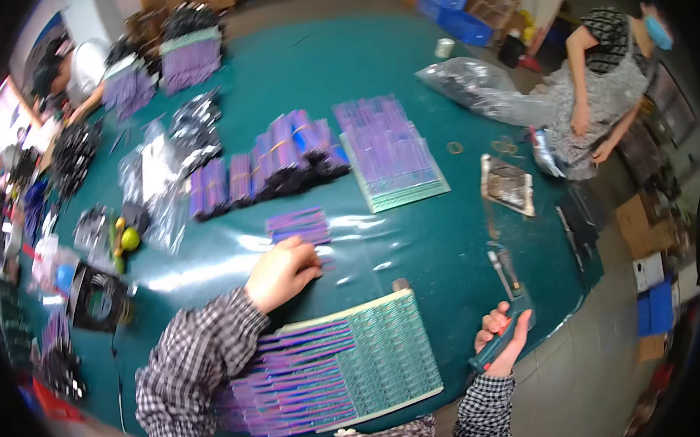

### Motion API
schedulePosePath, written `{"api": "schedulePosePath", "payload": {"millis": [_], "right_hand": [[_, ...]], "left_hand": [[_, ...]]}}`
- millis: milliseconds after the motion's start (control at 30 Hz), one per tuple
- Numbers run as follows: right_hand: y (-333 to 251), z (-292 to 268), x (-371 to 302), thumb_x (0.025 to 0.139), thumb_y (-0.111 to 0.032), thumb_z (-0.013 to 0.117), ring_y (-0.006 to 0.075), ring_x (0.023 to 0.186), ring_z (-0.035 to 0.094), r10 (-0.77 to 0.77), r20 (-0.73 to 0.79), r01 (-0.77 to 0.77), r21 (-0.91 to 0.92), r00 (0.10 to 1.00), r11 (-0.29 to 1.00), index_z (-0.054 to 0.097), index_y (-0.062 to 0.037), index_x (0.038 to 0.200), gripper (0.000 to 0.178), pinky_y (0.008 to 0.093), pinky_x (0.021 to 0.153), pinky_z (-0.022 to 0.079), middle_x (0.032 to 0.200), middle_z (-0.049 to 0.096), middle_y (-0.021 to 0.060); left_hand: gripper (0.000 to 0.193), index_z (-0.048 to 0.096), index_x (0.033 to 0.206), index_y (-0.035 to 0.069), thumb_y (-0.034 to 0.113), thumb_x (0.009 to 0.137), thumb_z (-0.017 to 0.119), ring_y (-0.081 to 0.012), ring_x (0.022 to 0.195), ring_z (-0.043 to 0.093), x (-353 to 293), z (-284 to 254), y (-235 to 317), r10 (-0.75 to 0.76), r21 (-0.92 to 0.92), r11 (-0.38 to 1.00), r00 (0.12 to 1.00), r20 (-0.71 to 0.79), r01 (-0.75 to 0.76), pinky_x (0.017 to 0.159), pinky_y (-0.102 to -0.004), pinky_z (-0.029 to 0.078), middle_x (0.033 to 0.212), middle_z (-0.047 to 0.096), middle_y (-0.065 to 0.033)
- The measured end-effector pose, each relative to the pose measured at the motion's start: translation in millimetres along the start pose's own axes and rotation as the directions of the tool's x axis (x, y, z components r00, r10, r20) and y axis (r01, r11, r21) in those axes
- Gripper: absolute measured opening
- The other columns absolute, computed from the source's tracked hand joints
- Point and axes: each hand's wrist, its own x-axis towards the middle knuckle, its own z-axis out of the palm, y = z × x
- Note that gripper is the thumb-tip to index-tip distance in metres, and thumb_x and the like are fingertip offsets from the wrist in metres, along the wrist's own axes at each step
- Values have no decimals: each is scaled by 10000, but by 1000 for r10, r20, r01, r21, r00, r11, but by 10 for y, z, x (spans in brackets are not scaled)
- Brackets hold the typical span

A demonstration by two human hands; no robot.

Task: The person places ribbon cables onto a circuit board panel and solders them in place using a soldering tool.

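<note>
Left hand (pixel 285 272): curled fingers, pinch unclear, just beside thin purple-blue wires (pixel 298 224) at its twelve o'clock. Right hand (pixel 504 337), four o'clock: fingers wrapped around a teal-handled, metal-tipped tool (pixel 524 304).

green tool (pixel 524 304): partly hidden by right hand (pixel 508 352) | purple wires (pixel 298 223): blurred | left sleeve (pixel 200 353): cut off below

Circuit-board panel (pixel 394 351) left of handheld tool (pixel 522 308)

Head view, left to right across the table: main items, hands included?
Black box-shaped device → left hand → flat pile of purple strips on a pale green sheet → right hand gripping a green-handled tool.
</note>
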Motion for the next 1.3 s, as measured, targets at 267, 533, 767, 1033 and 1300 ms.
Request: {"api": "schedulePosePath", "payload": {"millis": [267, 533, 767, 1033, 1300], "right_hand": [[189, 60, -3, 982, -560, 558, 155, 778, 567, 58, -136, -75, -126, 989, 989, 589, -36, 1138, 547, 317, 688, 505, 807, 580, -2], [156, 103, -155, 995, -533, 554, 154, 826, 580, 38, -94, -53, -154, 995, 987, 596, -42, 1148, 516, 331, 744, 520, 851, 595, -21], [113, 289, -36, 934, -656, 575, 131, 721, 523, -34, -244, -46, -318, 969, 947, 575, -76, 1109, 606, 270, 578, 468, 766, 515, -18], [78, -85, 78, 1042, -496, 508, 162, 827, 527, 57, 113, -63, 52, 992, 997, 484, -27, 1215, 500, 342, 651, 554, 892, 509, 35], [-2, -69, 3, 1047, -495, 492, 174, 872, 570, 75, 182, -80, 20, 980, 997, 486, -20, 1234, 511, 346, 692, 597, 934, 557, 60]], "left_hand": [[158, 627, 784, 28, 96, 796, 770, -308, 723, 597, -154, -100, -40, -152, -1, 988, 986, 67, 152, 647, -404, 481, 797, 571, -126], [129, 698, 781, 33, 37, 735, 819, -169, 644, 572, -137, -107, 3, -163, -63, 983, 979, 126, 172, 601, -309, 467, 758, 569, -55], [108, 576, 847, 25, 17, 858, 683, -347, 817, 588, -98, -171, 45, 116, 46, 992, 993, -23, -115, 734, -409, 485, 824, 596, -137], [179, 683, 1040, -2, -67, 873, 667, -218, 760, 657, -483, -556, 307, -89, -123, 990, 968, -233, 62, 682, -292, 529, 904, 639, -121], [243, 699, 1037, 8, -95, 822, 655, -259, 787, 651, -1004, -644, 1031, 32, -40, 998, 986, -162, -39, 700, -326, 538, 919, 626, -117]]}}
